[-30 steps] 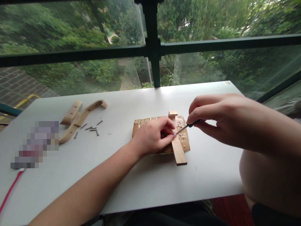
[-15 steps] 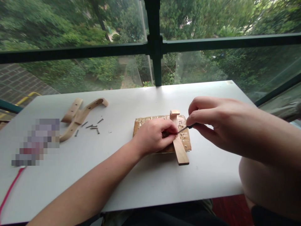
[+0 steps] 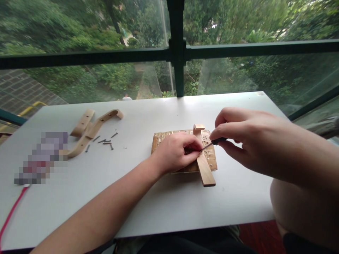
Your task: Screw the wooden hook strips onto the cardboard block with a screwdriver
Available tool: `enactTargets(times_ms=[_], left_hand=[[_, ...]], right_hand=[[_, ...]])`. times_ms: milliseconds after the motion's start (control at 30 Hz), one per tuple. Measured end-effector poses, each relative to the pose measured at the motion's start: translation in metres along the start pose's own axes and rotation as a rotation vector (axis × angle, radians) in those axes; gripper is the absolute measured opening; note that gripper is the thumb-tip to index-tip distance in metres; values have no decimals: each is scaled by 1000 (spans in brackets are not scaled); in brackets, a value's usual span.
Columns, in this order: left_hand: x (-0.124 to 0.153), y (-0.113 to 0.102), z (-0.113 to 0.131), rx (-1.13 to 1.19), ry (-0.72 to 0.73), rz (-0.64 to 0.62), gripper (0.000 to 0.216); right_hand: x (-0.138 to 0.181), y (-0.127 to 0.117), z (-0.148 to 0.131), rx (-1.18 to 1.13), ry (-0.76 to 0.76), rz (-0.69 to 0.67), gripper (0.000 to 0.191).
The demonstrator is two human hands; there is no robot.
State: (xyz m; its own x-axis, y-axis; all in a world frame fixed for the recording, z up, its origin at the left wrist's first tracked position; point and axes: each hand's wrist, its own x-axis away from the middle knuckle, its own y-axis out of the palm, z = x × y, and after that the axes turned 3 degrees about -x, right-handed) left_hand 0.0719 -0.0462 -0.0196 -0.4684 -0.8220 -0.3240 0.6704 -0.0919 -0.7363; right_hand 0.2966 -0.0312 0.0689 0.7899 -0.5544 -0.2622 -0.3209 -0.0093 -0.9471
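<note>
My right hand (image 3: 245, 135) is closed around the dark handle of a screwdriver (image 3: 207, 146), whose thin shaft slants down to the left. The screwdriver's tip meets a pale wooden hook (image 3: 206, 172) near the fingertips of my left hand (image 3: 178, 151). Those left fingers are pinched together there, and what lies between them is hidden. Beneath the hook is a brown, tape-wrapped block (image 3: 212, 164) with a pitted top. The hook lies across it, its straight end sticking out toward me and its curled end at the far side.
On the left of the white table (image 3: 159, 218) lie more wooden hook pieces (image 3: 91, 130) with screw holes. Several loose screws (image 3: 107, 142) are scattered beside them. A blurred-out object (image 3: 42, 158) with a red cord (image 3: 13, 208) is at the far left. Windows border the table's back.
The view has shifted slightly. More of the screwdriver's dark handle shows between my right fingers, which have moved a little around it. My left hand keeps its pinch at the same spot.
</note>
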Motion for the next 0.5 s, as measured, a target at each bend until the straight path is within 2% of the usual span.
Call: enactTargets(times_ms=[133, 267, 400, 500], left_hand=[[0, 0, 0, -14, 8, 2, 7], [0, 0, 0, -61, 25, 10, 4], [0, -1, 0, -79, 12, 4, 5], [-1, -1, -1, -37, -1, -40, 4]], right_hand=[[-5, 2, -3, -126, 31, 45, 28], [-14, 6, -6, -290, 16, -4, 19], [-20, 11, -6, -329, 36, -41, 7], [-21, 13, -4, -305, 79, -2, 13]])
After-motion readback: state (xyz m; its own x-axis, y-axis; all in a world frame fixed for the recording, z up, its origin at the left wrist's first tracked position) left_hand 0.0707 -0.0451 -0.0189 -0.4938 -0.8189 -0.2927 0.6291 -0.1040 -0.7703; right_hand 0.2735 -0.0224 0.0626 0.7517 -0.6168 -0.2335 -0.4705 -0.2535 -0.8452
